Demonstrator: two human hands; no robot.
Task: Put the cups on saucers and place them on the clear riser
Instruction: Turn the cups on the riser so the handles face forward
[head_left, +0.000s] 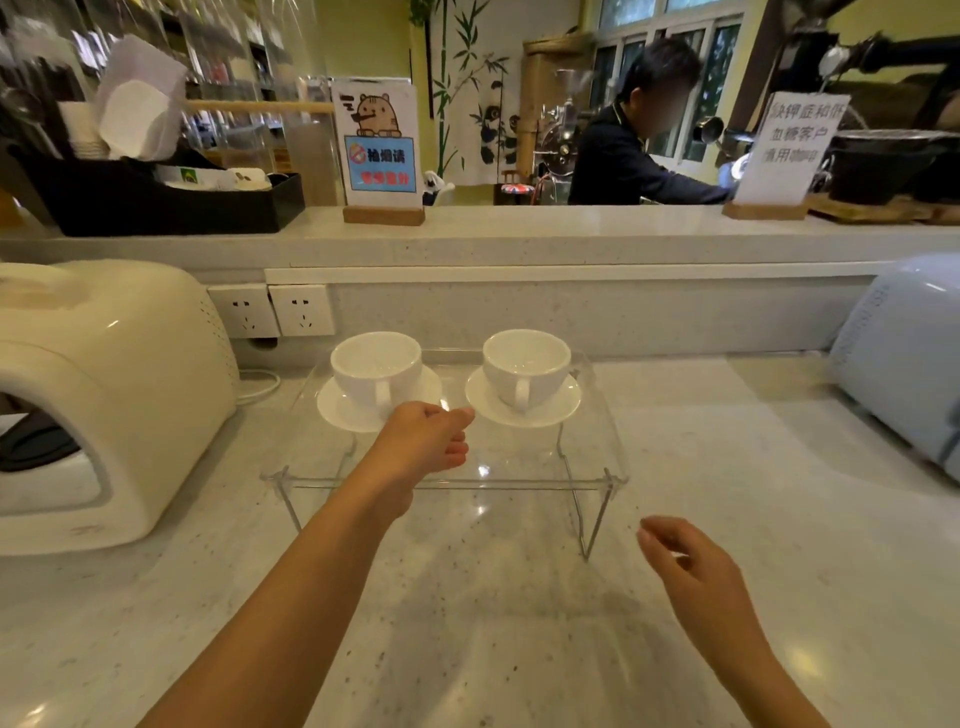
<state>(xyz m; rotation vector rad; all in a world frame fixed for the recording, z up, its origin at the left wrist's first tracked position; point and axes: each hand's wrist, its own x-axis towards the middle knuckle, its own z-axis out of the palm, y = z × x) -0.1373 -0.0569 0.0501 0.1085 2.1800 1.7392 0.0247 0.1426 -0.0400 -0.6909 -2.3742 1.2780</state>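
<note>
Beyond the left hand (423, 441) fingertips, two cups (376, 366) on saucers (522, 400) fill the clear riser's (467, 480) back. Bare counter (493, 623) lies open beneath the right hand (685, 566). Appliances (104, 389) flank both sides, well outside either hand.

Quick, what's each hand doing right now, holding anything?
Left hand: loosely curled, empty, just in front of the left saucer.
Right hand: open, empty, above the counter.

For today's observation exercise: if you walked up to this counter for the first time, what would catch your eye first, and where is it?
Two white cups, the left cup and the right cup, each sit on a saucer side by side on the clear riser at the centre of the counter. The left hand reaches over the riser, close to the left saucer, while the right hand hovers empty nearer the camera. A large cream machine stands at the far left.
</note>
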